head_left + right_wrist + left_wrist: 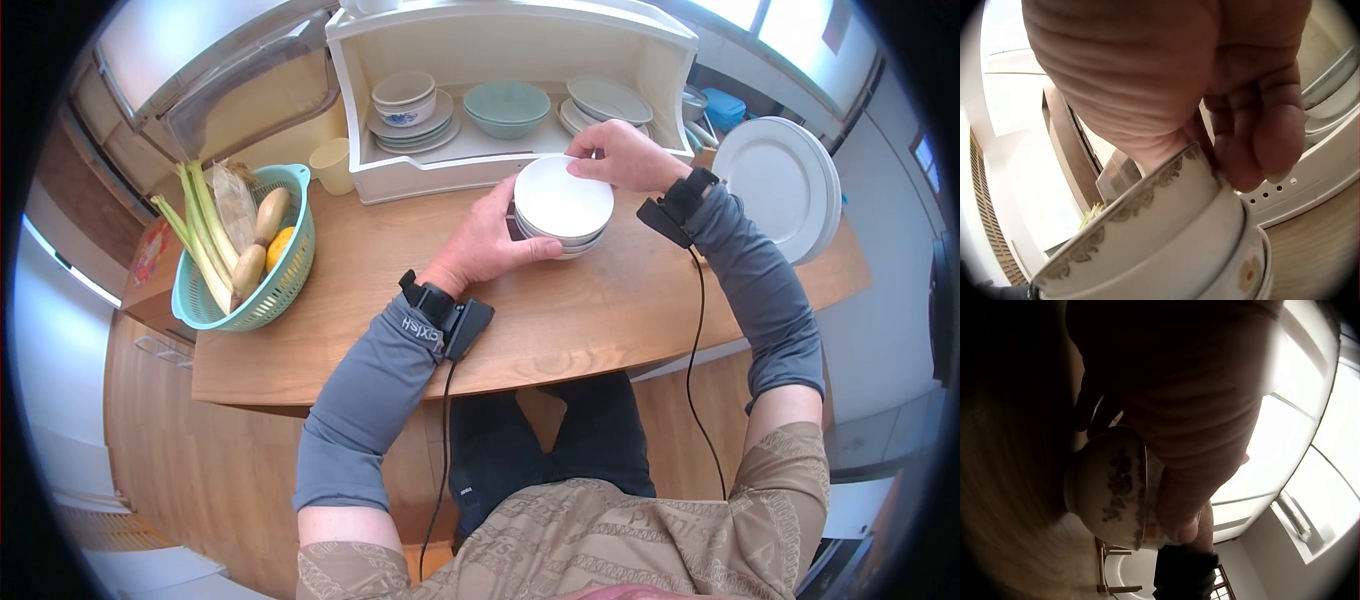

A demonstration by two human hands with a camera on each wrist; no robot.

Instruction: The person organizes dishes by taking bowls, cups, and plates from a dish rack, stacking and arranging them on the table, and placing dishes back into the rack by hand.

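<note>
A stack of round white ceramic bowls (pixel 564 210) stands on the brown wooden bench (pixel 400 340). The left grip (pixel 487 240) curls round its side; the right grip (pixel 632 158) pinches the brown-patterned top bowl (pixel 1138 224) by its rim — a slanted pull could drag nested bowls up, tipping the stack.

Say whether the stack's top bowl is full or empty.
Empty: in the head view, the top white bowl shows only its bare inside.
</note>
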